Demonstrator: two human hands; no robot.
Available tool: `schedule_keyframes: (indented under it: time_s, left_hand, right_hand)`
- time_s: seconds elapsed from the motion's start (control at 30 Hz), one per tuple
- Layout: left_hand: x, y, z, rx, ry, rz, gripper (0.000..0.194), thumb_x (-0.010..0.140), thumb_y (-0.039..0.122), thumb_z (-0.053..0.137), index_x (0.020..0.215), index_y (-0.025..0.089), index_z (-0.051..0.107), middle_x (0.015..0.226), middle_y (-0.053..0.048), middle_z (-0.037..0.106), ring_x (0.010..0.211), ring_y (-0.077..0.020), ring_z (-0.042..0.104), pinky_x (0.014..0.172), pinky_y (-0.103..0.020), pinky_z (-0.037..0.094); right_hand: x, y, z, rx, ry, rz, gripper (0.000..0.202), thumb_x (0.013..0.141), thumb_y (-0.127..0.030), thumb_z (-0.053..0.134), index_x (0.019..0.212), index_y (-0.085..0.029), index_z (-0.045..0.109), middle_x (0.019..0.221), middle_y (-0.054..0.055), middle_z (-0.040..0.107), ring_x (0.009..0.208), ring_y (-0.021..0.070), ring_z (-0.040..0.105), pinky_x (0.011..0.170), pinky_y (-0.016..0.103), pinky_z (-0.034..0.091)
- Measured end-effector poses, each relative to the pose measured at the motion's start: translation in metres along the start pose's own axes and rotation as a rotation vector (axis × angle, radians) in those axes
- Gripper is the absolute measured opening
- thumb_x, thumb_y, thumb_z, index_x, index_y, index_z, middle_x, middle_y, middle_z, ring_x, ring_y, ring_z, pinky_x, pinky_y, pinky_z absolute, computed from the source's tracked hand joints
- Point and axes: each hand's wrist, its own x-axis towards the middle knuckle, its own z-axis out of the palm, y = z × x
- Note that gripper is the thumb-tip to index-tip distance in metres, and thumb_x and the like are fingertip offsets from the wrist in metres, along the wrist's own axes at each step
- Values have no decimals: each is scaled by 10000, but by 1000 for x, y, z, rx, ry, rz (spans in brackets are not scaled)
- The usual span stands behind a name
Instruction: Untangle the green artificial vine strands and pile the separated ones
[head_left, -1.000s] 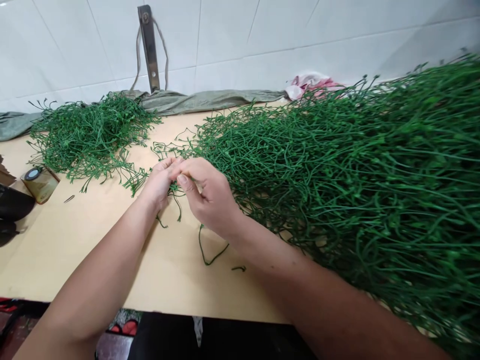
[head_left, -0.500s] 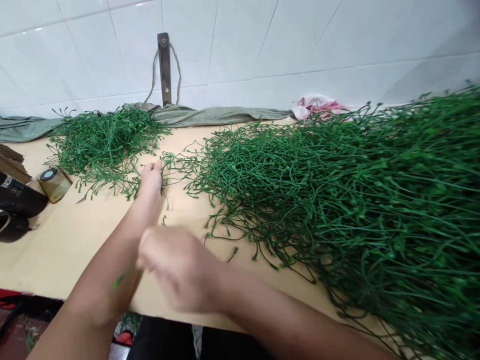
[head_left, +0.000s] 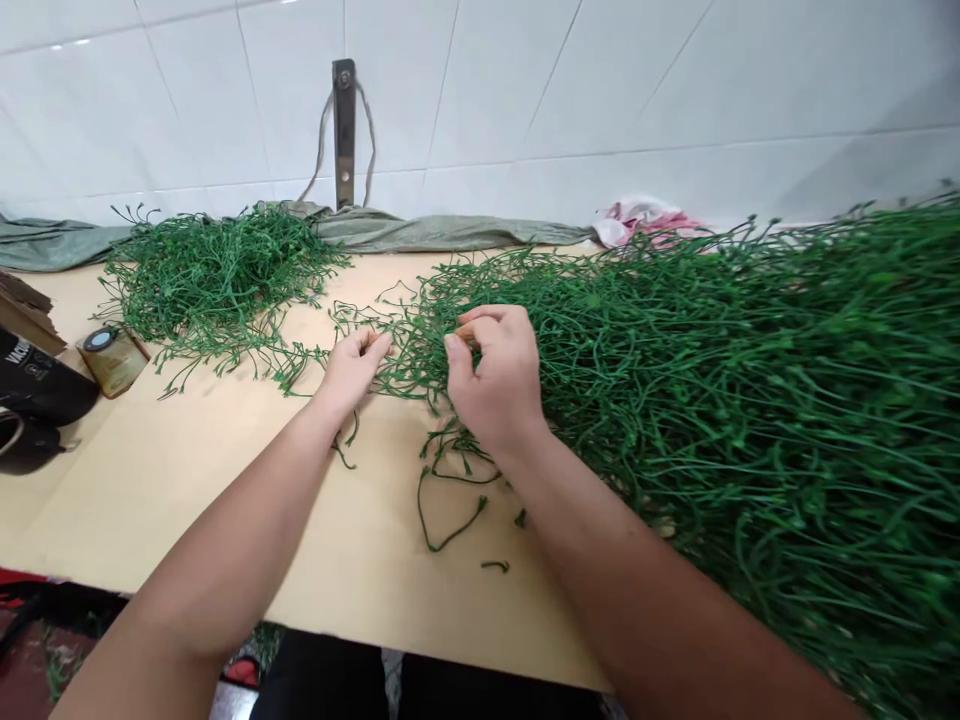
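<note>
Long green flowering chive stems (head_left: 675, 370) with small bud tips lie in a large heap on the right. A smaller pile of chive stems (head_left: 217, 270) sits at the back left. My left hand (head_left: 352, 372) is between the piles, thumb and finger pinched together at thin chive stems; a few stems show just below it. At the left end of the large heap is my right hand (head_left: 495, 375), its fingers curled toward the thumb. Whatever lies between those fingertips is too small to make out.
Loose stem pieces (head_left: 450, 530) lie on the pale tabletop (head_left: 360, 560). At the left edge stand a black cup (head_left: 26, 440), a black canister (head_left: 45, 380) and a small amber jar (head_left: 112, 360). A grey-green cloth (head_left: 450, 232) and a pink-white cloth (head_left: 645, 222) run along the tiled wall.
My right hand has moved from near my left forearm up and right to the large heap. My left hand has shifted right. More loose stems lie near the front of the table.
</note>
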Motion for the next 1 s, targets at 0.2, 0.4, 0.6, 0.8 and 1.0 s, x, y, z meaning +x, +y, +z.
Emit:
schedule_keyframes:
  time_s: [0.2, 0.4, 0.6, 0.8, 1.0]
  left_hand:
    - [-4, -10, 3, 281, -83, 77, 266, 790, 403, 518, 675, 162, 515, 605, 37, 471, 598, -81, 403, 585, -213, 309]
    - [-10, -2, 2, 603, -185, 133, 320, 820, 440, 439, 636, 180, 470, 617, 23, 485, 598, -103, 391, 565, -244, 256]
    - [-13, 2, 2, 686, -218, 168, 316, 822, 431, 419, 622, 187, 433, 642, 7, 499, 625, -123, 415, 571, -250, 251]
    - [-14, 0, 3, 735, -232, 179, 320, 839, 429, 396, 628, 194, 450, 688, -12, 549, 643, -137, 441, 564, -255, 257]
    - [-16, 3, 3, 754, -226, 188, 341, 847, 430, 385, 615, 193, 464, 710, -14, 588, 666, -139, 478, 566, -253, 277]
  right_hand:
    - [-5, 19, 10, -205, -59, 98, 201, 763, -207, 493, 893, -115, 617, 1064, 176, 474, 1055, 294, 397, 941, 507, 337]
    - [-8, -9, -2, -299, -113, -15, 301, 794, -247, 482, 1006, -84, 618, 1156, 204, 434, 1090, 311, 360, 926, 523, 344]
    - [-10, -12, -6, -309, -268, -52, 226, 806, -218, 463, 807, -110, 661, 978, 167, 533, 948, 247, 466, 824, 421, 429]
    - [-8, 1, -3, -268, -191, -63, 185, 790, -229, 479, 753, -141, 638, 828, 124, 546, 772, 214, 506, 681, 371, 447]
    - [-6, -3, -7, -188, -171, -89, 104, 790, -260, 505, 754, -175, 554, 794, 83, 480, 698, 183, 483, 599, 326, 426]
